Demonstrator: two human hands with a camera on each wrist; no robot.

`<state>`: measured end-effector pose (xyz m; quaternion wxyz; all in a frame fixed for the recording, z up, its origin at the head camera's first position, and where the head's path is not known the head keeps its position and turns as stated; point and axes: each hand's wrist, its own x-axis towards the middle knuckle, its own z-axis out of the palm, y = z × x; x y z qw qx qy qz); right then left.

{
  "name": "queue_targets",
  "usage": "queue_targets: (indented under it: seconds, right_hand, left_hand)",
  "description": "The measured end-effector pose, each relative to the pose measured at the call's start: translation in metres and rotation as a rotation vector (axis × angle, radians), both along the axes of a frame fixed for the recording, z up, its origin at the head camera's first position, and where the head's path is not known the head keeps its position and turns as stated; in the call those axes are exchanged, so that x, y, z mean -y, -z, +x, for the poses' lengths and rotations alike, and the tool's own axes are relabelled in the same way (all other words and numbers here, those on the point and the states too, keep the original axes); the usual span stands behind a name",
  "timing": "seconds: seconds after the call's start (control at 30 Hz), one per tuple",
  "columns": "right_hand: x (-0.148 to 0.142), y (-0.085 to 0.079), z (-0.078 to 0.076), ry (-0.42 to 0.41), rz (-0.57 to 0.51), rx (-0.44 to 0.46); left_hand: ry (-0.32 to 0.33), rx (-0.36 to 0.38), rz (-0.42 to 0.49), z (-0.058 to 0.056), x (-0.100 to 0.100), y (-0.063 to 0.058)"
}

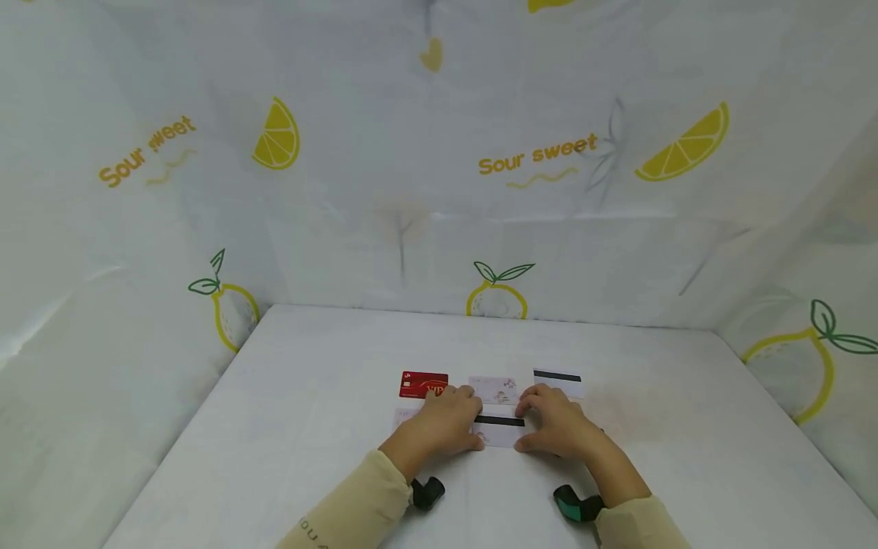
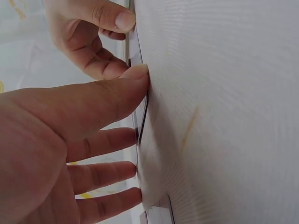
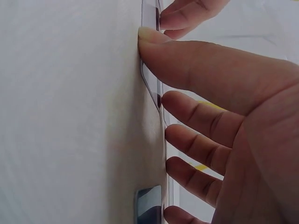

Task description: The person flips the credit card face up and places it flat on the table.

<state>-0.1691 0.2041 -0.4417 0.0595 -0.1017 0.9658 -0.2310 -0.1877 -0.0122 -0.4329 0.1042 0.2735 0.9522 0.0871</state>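
A white card with a black stripe (image 1: 499,432) lies on the table between my two hands. My left hand (image 1: 444,421) holds its left end, thumb at the near edge and forefinger toward the far edge. At the right end, my right hand (image 1: 559,423) grips it the same way. In the left wrist view, the left thumb (image 2: 117,93) presses against the card's near edge. The right thumb (image 3: 177,58) does likewise in the right wrist view. Partly covered by my left hand is a pale card (image 1: 403,416).
Behind the hands lie a red VIP card (image 1: 423,384), a pale floral card (image 1: 492,390) and another striped white card (image 1: 559,379). A dark bluish card (image 3: 148,207) shows beside my right hand. Printed white sheeting (image 1: 384,244) rises behind the white table (image 1: 329,343).
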Motion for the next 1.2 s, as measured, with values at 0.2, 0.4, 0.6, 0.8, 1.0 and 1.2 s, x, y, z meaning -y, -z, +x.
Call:
queue_targets:
  seconds: [0.2,0.4,0.6,0.8,1.0,1.2]
  right_hand:
    - [0.0013,-0.0025,-0.0006,-0.002,-0.001,-0.005]
    - [0.0023,-0.003,-0.0003,-0.003,0.016,0.0]
    - [0.0037,-0.0063,0.002,-0.003,0.029,0.017]
    - [0.0055,-0.0083,0.003,-0.011,0.057,0.023]
    - [0.0059,-0.0077,0.0029,-0.029,0.054,0.018]
    - [0.0012,-0.0083,0.0028,-0.05,0.021,0.001]
  left_hand:
    - [-0.014,0.013,0.036,-0.0019,0.0016,-0.002]
    - [-0.023,0.019,0.056,-0.0024,0.0017,-0.0015]
    - [-0.018,0.01,0.051,-0.0054,0.0003,0.0011]
    - [-0.024,0.002,0.037,-0.0054,-0.0007,0.0022]
    - [-0.023,0.009,0.022,-0.0047,0.0005,0.0018]
    - [0.003,0.028,0.025,-0.005,0.0044,0.0015]
